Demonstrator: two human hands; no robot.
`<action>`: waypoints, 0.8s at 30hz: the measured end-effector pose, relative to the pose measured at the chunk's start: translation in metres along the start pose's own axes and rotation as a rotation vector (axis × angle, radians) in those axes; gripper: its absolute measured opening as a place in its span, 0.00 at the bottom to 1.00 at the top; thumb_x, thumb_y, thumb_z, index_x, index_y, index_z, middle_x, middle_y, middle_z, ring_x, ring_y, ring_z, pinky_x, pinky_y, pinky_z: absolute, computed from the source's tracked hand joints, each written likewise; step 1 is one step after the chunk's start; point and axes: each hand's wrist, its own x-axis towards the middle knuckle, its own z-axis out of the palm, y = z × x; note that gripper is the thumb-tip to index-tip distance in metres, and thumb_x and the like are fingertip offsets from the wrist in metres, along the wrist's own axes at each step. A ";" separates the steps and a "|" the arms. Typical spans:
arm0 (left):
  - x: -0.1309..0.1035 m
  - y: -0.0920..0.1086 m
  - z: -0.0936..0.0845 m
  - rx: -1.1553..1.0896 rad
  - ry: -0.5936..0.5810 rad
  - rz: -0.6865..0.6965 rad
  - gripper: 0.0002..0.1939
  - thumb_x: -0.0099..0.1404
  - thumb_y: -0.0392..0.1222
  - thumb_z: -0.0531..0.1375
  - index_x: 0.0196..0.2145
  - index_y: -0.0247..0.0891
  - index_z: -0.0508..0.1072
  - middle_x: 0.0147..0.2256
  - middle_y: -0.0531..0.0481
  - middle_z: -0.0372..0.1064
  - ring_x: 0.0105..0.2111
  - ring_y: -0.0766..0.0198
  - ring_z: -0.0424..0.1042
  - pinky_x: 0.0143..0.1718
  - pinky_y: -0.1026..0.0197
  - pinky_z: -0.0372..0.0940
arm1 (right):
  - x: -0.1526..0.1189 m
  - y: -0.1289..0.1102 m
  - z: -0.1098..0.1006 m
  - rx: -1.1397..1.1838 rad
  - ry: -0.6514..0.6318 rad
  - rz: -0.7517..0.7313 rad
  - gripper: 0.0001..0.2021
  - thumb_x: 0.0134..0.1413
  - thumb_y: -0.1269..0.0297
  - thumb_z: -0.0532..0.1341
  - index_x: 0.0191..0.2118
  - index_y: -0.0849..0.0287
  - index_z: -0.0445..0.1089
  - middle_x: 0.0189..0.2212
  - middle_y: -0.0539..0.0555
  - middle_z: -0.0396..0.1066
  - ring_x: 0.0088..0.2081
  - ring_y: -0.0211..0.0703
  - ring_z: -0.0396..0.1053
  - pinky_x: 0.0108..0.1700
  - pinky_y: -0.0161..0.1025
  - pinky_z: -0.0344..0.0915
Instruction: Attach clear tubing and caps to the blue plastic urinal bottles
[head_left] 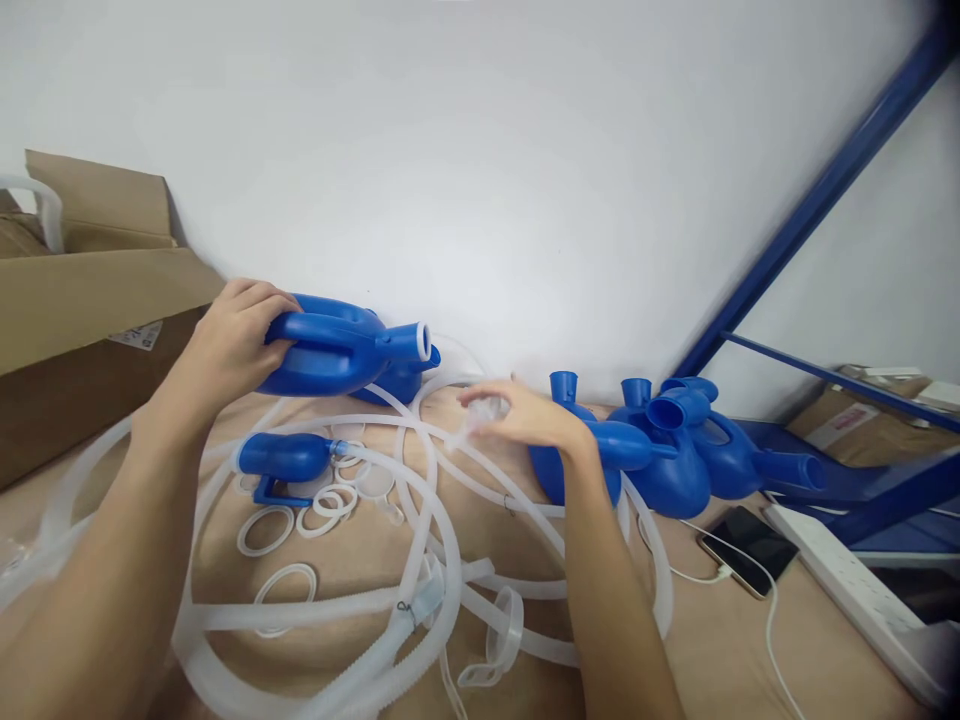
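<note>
My left hand (240, 335) is wrapped round the rear of a blue plastic urinal bottle (330, 350), whose neck with a white ring at its mouth points right. Another blue bottle (401, 380) sits partly hidden behind it. My right hand (529, 412) is curled, with a small translucent plastic piece (486, 412) between thumb and fingers; blur hides its exact shape. Below the hands lie a small blue container with a handle (289, 455), several white rings (266, 530) and a clear cap with a strap (506, 635). Translucent corrugated hoses (442, 510) loop across the table.
Several blue bottles (675, 470) crowd together right of my right forearm. A phone (750, 550) on a white cable lies beside a power strip (847, 590). An opened cardboard box (97, 370) stands at left, and a blue metal rack (817, 210) rises at right. The white wall (465, 180) closes the back.
</note>
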 end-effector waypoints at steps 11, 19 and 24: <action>0.007 0.019 0.007 -0.023 0.019 0.145 0.15 0.62 0.30 0.50 0.43 0.37 0.71 0.46 0.41 0.75 0.50 0.51 0.69 0.53 0.48 0.67 | 0.023 -0.017 0.027 0.256 0.194 -0.023 0.14 0.61 0.50 0.64 0.39 0.57 0.73 0.40 0.53 0.73 0.43 0.44 0.71 0.50 0.43 0.67; 0.006 0.026 0.008 -0.041 0.130 0.114 0.15 0.61 0.32 0.49 0.40 0.39 0.71 0.45 0.41 0.75 0.49 0.51 0.72 0.55 0.46 0.68 | 0.033 -0.022 0.043 0.270 0.253 -0.184 0.15 0.66 0.55 0.57 0.28 0.56 0.65 0.29 0.49 0.64 0.36 0.41 0.62 0.44 0.39 0.59; 0.003 0.023 0.004 -0.048 0.250 0.118 0.15 0.60 0.31 0.49 0.40 0.38 0.72 0.47 0.38 0.75 0.51 0.51 0.73 0.58 0.47 0.67 | 0.027 -0.025 0.034 0.560 0.209 -0.226 0.19 0.67 0.50 0.56 0.27 0.56 0.62 0.26 0.47 0.63 0.31 0.39 0.61 0.40 0.38 0.60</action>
